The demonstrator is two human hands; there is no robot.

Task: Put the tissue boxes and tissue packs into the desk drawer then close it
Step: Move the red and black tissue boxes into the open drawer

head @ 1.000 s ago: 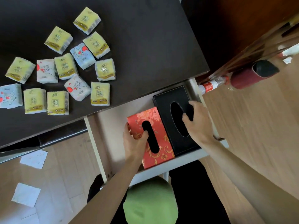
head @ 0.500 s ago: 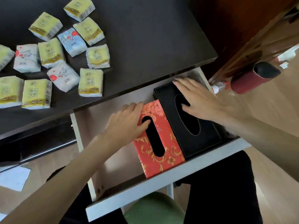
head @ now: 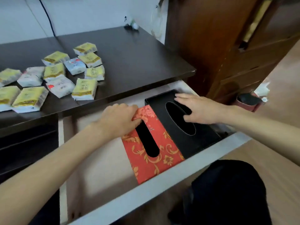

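The white desk drawer stands pulled out below the dark desk top. In its right half lie a red floral tissue box and, to its right, a black tissue box, side by side. My left hand grips the far end of the red box, thumb at its slot. My right hand lies flat on the far end of the black box, fingers spread. Several yellow and white tissue packs lie scattered on the left of the desk top.
The left half of the drawer floor is bare. A brown wooden cabinet stands to the right, with a dark red container on the floor beside it. My dark-clothed knee is just in front of the drawer.
The camera has tilted up, so the wall and desk back now show. Both hands stay on the far ends of their boxes; the left fingers have curled tighter on the red box.
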